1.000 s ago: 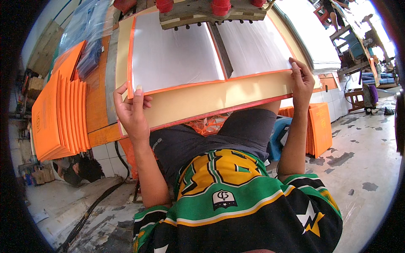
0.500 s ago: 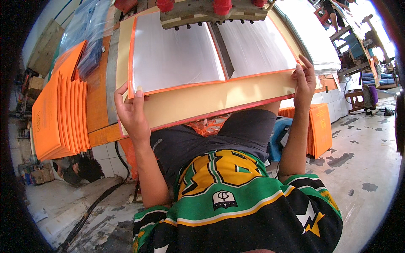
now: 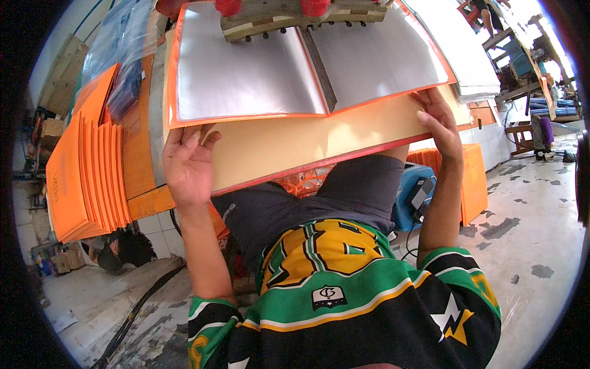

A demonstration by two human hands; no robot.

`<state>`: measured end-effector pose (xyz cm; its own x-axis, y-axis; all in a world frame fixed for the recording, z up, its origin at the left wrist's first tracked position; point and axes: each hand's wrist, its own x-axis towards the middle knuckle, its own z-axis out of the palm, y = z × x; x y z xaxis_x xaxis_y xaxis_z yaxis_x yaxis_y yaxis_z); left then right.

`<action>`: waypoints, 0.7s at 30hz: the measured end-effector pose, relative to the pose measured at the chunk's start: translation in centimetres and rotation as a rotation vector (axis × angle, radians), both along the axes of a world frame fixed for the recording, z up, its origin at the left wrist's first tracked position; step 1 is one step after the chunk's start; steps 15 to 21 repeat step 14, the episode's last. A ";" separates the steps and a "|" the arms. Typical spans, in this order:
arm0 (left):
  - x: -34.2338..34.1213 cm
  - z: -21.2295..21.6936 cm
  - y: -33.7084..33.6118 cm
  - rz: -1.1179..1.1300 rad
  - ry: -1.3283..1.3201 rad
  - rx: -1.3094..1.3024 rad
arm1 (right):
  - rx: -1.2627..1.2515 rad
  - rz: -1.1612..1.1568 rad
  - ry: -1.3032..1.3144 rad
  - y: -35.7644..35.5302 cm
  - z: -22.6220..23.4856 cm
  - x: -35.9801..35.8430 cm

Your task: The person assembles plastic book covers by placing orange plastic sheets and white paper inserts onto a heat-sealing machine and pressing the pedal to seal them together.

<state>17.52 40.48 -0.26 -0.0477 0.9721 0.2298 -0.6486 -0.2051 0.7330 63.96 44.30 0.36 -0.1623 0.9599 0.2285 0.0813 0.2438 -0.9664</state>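
An orange folder (image 3: 258, 115) lies spread open, with clear plastic sheets (image 3: 246, 74) inside both halves and a dark strip (image 3: 319, 74) along its middle. Beneath it is a cream board (image 3: 307, 138) with a red front edge. My left hand (image 3: 187, 165) is turned palm up at the folder's near left corner, its fingers partly hidden under the edge. Under the near right edge sits my right hand (image 3: 437, 120), thumb apart from the other fingers, whose tips are partly covered. Both hands look open, not pinching the folder. The folder's far part passes under a machine bar (image 3: 301, 21).
Red fittings (image 3: 315, 6) top the bar. Orange folders (image 3: 92, 178) stand in a row on the left, below clear plastic sheets (image 3: 126, 37); more orange folders (image 3: 474, 184) are at right beside a blue object (image 3: 402, 197). Another person (image 3: 132, 249) shows low at left.
The folder has moved away from me, farther under the bar. My hands have gone from pinching its near corners to lying under its near edge, thumbs off the top.
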 end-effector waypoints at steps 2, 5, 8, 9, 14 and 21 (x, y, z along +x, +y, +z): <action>-0.3 -0.3 0.4 0.061 0.130 -0.016 | -0.058 0.066 -0.237 1.0 -0.1 1.5; 0.5 0.7 0.8 0.122 0.256 -0.112 | -0.059 0.128 -0.552 3.0 -0.6 1.4; -0.9 -0.4 2.1 0.139 0.577 -0.150 | -0.122 0.309 -0.724 5.1 0.2 -0.7; -1.7 -0.7 2.8 0.112 0.933 -0.182 | -0.005 0.260 -0.852 5.4 0.4 -1.5; -3.9 -5.3 1.8 0.050 1.502 -0.031 | 0.229 0.174 -1.298 7.7 -1.8 -1.5; -3.9 -5.3 1.8 0.050 1.502 -0.031 | 0.229 0.174 -1.298 7.7 -1.8 -1.5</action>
